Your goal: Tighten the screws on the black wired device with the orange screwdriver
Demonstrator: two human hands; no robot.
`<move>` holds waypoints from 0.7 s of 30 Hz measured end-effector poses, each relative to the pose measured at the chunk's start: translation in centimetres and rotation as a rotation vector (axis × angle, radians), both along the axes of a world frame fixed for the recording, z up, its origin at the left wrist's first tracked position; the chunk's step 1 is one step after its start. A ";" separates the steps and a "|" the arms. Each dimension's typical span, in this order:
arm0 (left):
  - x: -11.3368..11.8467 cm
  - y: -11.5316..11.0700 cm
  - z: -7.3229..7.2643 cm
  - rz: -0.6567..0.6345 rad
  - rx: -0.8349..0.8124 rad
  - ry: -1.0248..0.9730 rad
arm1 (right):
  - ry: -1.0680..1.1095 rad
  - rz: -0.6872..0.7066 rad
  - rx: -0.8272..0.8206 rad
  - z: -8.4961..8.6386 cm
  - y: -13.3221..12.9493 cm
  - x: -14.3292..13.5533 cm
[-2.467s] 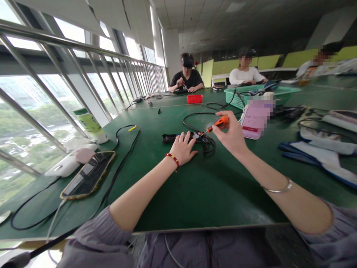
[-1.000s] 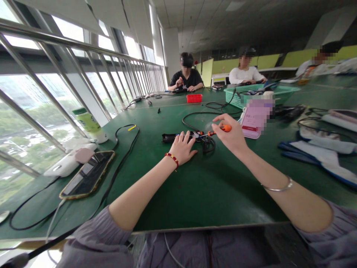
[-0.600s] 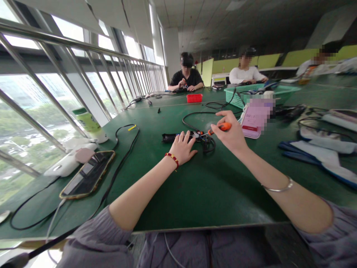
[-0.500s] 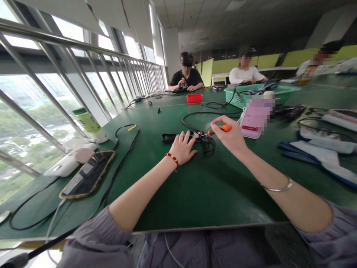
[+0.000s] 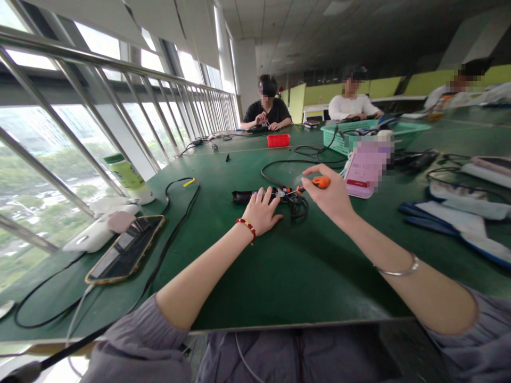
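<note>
A black elongated device (image 5: pixel 242 197) lies on the green table (image 5: pixel 255 276), with wires and small parts showing at its right end. My left hand (image 5: pixel 262 210) rests on the device, its fingers spread over the top and the thumb apart on the right. In my right hand (image 5: pixel 329 197) is a screwdriver with an orange handle (image 5: pixel 320 182), held between thumb and fingers. Its shaft points left to the exposed right end of the device. Whether the tip touches a screw is too small to tell. A coiled black cable (image 5: pixel 299 209) lies beside that end.
A pink phone (image 5: pixel 362 173) stands right of my right hand, before a green basket (image 5: pixel 335 139). Gloves (image 5: pixel 459 218) lie at the right. At the left are a dark phone (image 5: pixel 125 250), a cup (image 5: pixel 130 178) and cables. A small red tray (image 5: pixel 278 140) and people are farther back.
The orange screwdriver handle has turned a little in my right hand, and the fingers have shifted slightly. My left hand has not visibly moved.
</note>
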State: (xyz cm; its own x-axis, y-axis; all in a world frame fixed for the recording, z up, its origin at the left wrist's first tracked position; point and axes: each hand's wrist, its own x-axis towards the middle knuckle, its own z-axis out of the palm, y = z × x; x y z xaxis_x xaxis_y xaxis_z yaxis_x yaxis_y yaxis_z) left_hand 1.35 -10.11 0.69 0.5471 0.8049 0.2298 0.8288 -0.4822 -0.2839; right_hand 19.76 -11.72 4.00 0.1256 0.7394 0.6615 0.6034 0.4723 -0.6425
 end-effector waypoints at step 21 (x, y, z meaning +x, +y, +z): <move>0.1 -0.1 0.1 0.012 -0.010 0.007 | -0.009 -0.039 -0.021 -0.1 -0.1 0.0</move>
